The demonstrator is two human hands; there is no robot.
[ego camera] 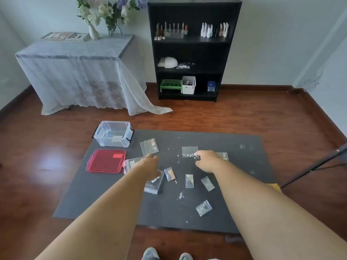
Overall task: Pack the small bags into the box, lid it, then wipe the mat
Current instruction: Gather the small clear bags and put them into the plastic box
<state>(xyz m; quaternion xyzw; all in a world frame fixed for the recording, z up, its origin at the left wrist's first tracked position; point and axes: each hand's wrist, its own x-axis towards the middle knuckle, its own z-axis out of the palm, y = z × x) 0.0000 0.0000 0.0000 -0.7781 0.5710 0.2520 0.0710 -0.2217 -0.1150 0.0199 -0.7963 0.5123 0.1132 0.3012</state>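
A dark grey mat (234, 203) carries several small clear bags of glittery bits. At the mat's far left corner stands an open clear box (113, 134), and its red lid (106, 161) lies flat just in front. My left hand (149, 164) reaches forward with fingers apart, its tips at the lower edge of one bag (149, 146); another bag (154, 182) lies partly under that wrist. My right hand (206, 160) has its fingers curled on the lower corner of a bag (189, 151). More bags lie nearer me, one in the middle (189, 181) and one closer (203, 207).
Loose glitter specks (181, 195) are scattered on the mat. A yellow item (274, 186) peeks out at the mat's right edge behind my arm. A black stand leg (309, 169) slants in from the right. A black shelf (191, 53) and a cloth-covered table (75, 72) stand behind.
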